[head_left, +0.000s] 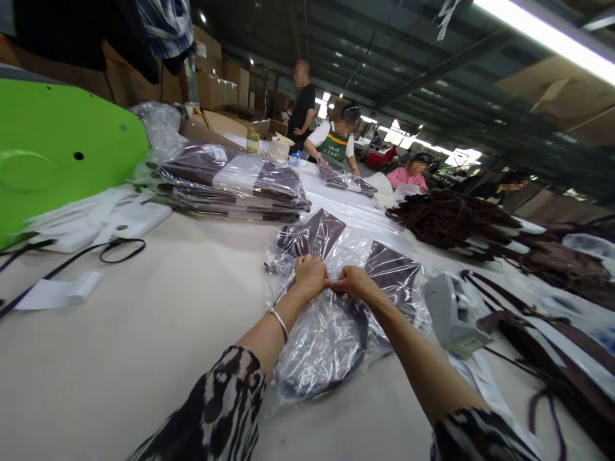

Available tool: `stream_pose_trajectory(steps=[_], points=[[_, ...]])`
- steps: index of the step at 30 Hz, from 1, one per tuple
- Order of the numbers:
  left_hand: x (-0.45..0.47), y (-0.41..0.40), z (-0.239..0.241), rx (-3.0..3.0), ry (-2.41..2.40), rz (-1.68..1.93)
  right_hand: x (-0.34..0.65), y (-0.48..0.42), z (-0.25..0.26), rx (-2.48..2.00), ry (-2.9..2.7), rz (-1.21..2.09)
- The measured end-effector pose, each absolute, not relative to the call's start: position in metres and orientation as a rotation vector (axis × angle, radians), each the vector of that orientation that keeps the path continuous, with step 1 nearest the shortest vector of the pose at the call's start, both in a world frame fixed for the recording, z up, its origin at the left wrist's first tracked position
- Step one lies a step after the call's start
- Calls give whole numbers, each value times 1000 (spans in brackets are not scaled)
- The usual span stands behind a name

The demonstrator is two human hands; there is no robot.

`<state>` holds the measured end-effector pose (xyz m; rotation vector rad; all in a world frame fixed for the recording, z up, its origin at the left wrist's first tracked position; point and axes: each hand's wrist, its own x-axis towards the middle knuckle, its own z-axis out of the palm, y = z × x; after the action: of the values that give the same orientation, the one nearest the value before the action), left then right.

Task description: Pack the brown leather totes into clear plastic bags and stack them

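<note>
Left hand (311,275) and right hand (352,282) pinch clear bag (321,349) between thumbs and fingers, fingertips close together near its middle; bag lies flat on pale table (144,333), dark folded cloth (391,272) inside, beside grey device (454,314); bundle likely light, soft, floppy; plastic probably slippery, easily torn; surer hold through cloth layers; surface glossy, crinkled; near end rounded; device rigid, angular.

Tube light (552,36) glares white, high to the right of the hands. Roof (413,45) beyond them dim; distant windows (464,157) blown out. Streaky glare on clear bag (321,346) under left hand (311,276) and right hand (353,282). Tabletop (192,288) left of them evenly lit. Wide-angle stretch toward edges; far background soft.
</note>
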<state>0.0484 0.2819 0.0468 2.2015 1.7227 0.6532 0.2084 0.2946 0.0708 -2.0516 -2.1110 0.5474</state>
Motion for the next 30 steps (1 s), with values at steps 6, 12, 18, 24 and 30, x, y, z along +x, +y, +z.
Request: stream_pose_trajectory(steps=[6,12,18,24,30], points=[[49,280,50,2206,1756,628,235,297,65,-1998,-2125,587],[50,280,52,2179,1781,612,269,286,63,-1973,-2063,753],[45,277,61,2175,1734,587,254,273,65,-1852,-2037,682],[30,278,73,2210,1588,608,230,270,68,-1777,-2061,630],[10,254,76,2290,1630,858,220,273,68,-1709,-2036,689]])
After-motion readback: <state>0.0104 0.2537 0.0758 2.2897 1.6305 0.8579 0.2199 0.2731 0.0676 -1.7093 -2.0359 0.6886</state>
